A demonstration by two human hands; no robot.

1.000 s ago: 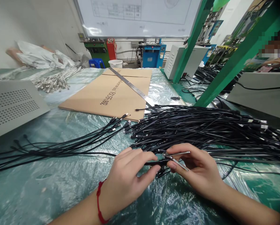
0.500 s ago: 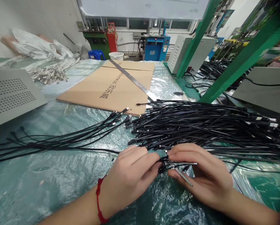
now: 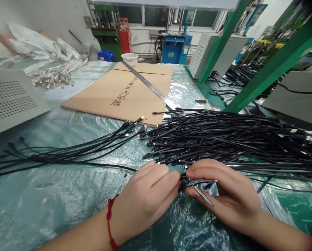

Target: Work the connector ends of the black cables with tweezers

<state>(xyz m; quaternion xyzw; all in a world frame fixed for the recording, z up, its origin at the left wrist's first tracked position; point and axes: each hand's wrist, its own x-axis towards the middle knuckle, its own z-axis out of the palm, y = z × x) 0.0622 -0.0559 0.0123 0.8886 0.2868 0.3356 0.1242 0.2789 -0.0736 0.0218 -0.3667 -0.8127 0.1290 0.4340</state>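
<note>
My left hand (image 3: 152, 191), with a red string at the wrist, is closed around a black cable near the lower middle. Facing it, my right hand (image 3: 224, 191) grips a small metal tool (image 3: 201, 194) with two thin spread arms, between thumb and fingers. The tool's near end meets the black cable between both hands; fingers hide the exact contact. Behind my hands lies a large heap of black cables (image 3: 210, 136) with connectors at their ends. A smaller bunch of black cables (image 3: 75, 153) stretches out to the left.
Beyond the cables, a flat cardboard sheet (image 3: 106, 94) carries a long metal ruler (image 3: 145, 82). Perforated grey housing (image 3: 15, 97) stands at left, a green post (image 3: 263, 66) at right. Silvery parts (image 3: 54, 76) lie back left. Plastic film covers the table (image 3: 75, 212).
The whole view has shifted slightly, with the background a little higher. My left hand sits slightly closer to my right hand; both keep their hold.
</note>
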